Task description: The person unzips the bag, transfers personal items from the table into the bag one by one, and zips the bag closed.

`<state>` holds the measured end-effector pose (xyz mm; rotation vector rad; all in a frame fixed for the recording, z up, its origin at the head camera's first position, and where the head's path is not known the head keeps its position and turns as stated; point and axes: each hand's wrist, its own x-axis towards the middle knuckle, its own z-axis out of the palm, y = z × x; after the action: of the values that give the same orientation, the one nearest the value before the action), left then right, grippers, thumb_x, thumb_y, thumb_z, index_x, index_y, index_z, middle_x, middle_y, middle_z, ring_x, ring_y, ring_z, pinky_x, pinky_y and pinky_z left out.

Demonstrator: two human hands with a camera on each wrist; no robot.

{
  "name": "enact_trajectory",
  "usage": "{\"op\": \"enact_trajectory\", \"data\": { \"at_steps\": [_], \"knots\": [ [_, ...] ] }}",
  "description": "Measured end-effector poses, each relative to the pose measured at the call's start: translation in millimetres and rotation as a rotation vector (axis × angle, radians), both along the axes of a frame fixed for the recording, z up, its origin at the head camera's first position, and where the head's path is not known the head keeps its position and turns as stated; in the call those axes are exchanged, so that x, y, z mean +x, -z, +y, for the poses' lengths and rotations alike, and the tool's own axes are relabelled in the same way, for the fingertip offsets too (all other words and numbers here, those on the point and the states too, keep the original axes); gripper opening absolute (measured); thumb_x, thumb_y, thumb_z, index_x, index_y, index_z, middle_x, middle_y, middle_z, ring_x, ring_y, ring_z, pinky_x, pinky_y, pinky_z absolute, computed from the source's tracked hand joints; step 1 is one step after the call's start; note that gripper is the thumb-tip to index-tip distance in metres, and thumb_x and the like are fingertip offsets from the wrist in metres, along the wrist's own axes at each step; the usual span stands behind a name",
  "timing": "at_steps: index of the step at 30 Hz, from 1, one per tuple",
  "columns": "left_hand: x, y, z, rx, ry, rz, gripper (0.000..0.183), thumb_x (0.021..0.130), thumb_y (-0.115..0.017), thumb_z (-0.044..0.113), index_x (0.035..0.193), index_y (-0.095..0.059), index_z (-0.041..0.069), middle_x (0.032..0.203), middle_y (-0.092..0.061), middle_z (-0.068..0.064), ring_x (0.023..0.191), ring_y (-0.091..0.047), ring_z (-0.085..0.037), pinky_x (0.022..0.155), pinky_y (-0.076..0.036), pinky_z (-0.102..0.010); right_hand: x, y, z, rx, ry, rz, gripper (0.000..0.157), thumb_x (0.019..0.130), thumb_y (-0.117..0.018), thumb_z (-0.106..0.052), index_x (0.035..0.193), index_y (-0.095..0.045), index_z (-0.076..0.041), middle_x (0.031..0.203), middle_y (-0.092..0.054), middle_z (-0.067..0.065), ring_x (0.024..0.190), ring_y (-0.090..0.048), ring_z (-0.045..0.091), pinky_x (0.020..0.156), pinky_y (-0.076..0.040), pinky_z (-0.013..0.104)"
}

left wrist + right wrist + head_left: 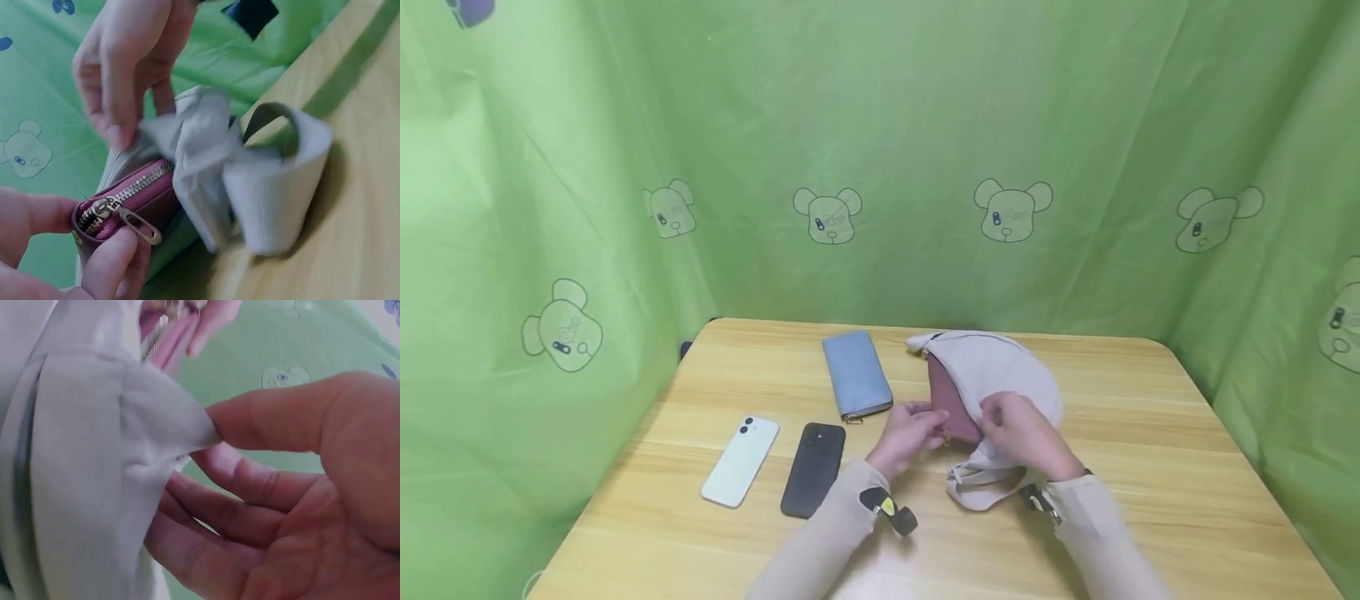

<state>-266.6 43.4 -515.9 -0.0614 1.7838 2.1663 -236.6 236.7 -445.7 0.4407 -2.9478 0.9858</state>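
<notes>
Pale wood-grain table (1180, 467) bears crescent-shaped off-white fabric bag (1018, 367); right hand (1022, 429) pinches its edge, best kept wide; slim dusky-pink leather-look wallet (949, 398) sits partly in bag's mouth, end clamped by left hand (910, 435), thumb against fingers, best guided straight; gold metal zip pull (131, 219) might snag.

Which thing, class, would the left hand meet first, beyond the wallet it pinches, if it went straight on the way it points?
Most likely the pale bag: the left hand points toward it, and the bag partly covers the dark pink wallet. Exact depth is unclear.
</notes>
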Motion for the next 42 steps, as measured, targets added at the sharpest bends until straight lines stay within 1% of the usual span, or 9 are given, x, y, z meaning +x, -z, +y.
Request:
{"op": "enact_trajectory", "data": {
  "at_steps": [4, 7, 12, 15, 18, 23, 31, 36, 42],
  "knots": [
    [4.7, 0.6, 7, 0.047, 0.022, -0.034, 0.065, 0.095, -0.070, 0.008, 0.145, -0.038, -0.018, 0.118, -0.070, -0.022, 0.085, -0.073, -0.013, 0.083, -0.066, -0.028, 0.9, -2.1, -2, -0.004, -0.031, 0.019, 0.009, 0.092, -0.067, -0.006, 0.084, -0.072, -0.007, 0.095, -0.076, 0.015, 0.086, -0.069, 0.025, 0.084, -0.061, 0.046],
    [5.4, 0.0, 9, 0.086, 0.038, -0.065, 0.069, 0.095, -0.070, 0.007, 0.148, -0.034, -0.017, 0.121, -0.068, -0.023, 0.092, -0.075, -0.017, 0.090, -0.065, -0.031, 1.8, -5.3, 3, 0.002, -0.002, 0.034, 0.012, 0.090, -0.069, -0.007, 0.077, -0.069, -0.010, 0.108, -0.077, 0.021, 0.090, -0.070, 0.028, 0.087, -0.062, 0.049],
    [8.2, 3.7, 13, 0.095, 0.085, -0.088, 0.064, 0.094, -0.070, 0.008, 0.145, -0.038, -0.014, 0.119, -0.069, -0.020, 0.093, -0.075, -0.018, 0.095, -0.064, -0.034, 1.4, -2.0, 7, 0.055, 0.095, -0.013, 0.010, 0.086, -0.071, -0.010, 0.078, -0.065, -0.006, 0.085, -0.071, 0.013, 0.070, -0.060, 0.021, 0.061, -0.053, 0.034],
    [11.6, 7.9, 16, 0.090, 0.103, -0.104, 0.057, 0.094, -0.070, 0.008, 0.140, -0.042, -0.013, 0.115, -0.067, -0.016, 0.093, -0.074, -0.019, 0.094, -0.065, -0.035, 1.4, 4.5, 4, 0.127, 0.127, -0.025, 0.011, 0.085, -0.074, -0.012, 0.085, -0.065, -0.004, 0.079, -0.065, 0.007, 0.070, -0.058, 0.020, 0.059, -0.050, 0.032],
    [13.2, 11.4, 18, 0.089, 0.103, -0.112, 0.055, 0.095, -0.069, 0.008, 0.138, -0.043, -0.013, 0.116, -0.065, -0.017, 0.095, -0.074, -0.022, 0.093, -0.065, -0.035, 1.9, 9.6, 1, 0.184, 0.146, 0.004, 0.015, 0.085, -0.074, -0.010, 0.079, -0.061, -0.005, 0.074, -0.060, 0.006, 0.068, -0.055, 0.020, 0.056, -0.048, 0.033],
    [14.5, 13.6, 18, 0.068, 0.107, -0.105, 0.062, 0.094, -0.072, 0.010, 0.142, -0.041, -0.016, 0.121, -0.066, -0.022, 0.100, -0.075, -0.025, 0.091, -0.065, -0.033, 4.3, 12.0, -1, 0.235, 0.139, 0.045, 0.020, 0.088, -0.065, -0.002, 0.072, -0.054, -0.007, 0.069, -0.054, 0.006, 0.063, -0.051, 0.020, 0.052, -0.044, 0.033],
    [11.0, 7.1, 17, 0.084, 0.126, -0.058, 0.041, 0.095, -0.069, 0.006, 0.128, -0.055, -0.013, 0.121, -0.070, -0.025, 0.109, -0.075, -0.032, 0.096, -0.063, -0.033, 7.8, 5.0, 0, 0.123, 0.124, 0.037, 0.012, 0.099, -0.059, -0.009, 0.088, -0.056, -0.005, 0.073, -0.059, 0.007, 0.063, -0.056, 0.020, 0.051, -0.047, 0.032],
    [10.1, 7.8, 20, 0.079, 0.115, -0.052, 0.041, 0.094, -0.069, 0.004, 0.129, -0.057, -0.013, 0.118, -0.072, -0.024, 0.106, -0.076, -0.029, 0.094, -0.064, -0.034, 6.7, 5.0, -2, 0.066, 0.111, 0.044, 0.010, 0.099, -0.059, -0.008, 0.090, -0.058, -0.004, 0.074, -0.062, 0.007, 0.063, -0.057, 0.018, 0.053, -0.047, 0.029],
    [7.7, 7.3, 18, 0.092, 0.020, -0.060, 0.052, 0.093, -0.069, 0.003, 0.137, -0.047, -0.016, 0.121, -0.069, -0.026, 0.108, -0.075, -0.032, 0.092, -0.065, -0.034, 5.1, 1.8, -1, 0.073, 0.154, 0.029, 0.012, 0.099, -0.061, -0.012, 0.096, -0.062, -0.001, 0.083, -0.069, 0.014, 0.064, -0.059, 0.019, 0.053, -0.050, 0.029]
  ]
}}
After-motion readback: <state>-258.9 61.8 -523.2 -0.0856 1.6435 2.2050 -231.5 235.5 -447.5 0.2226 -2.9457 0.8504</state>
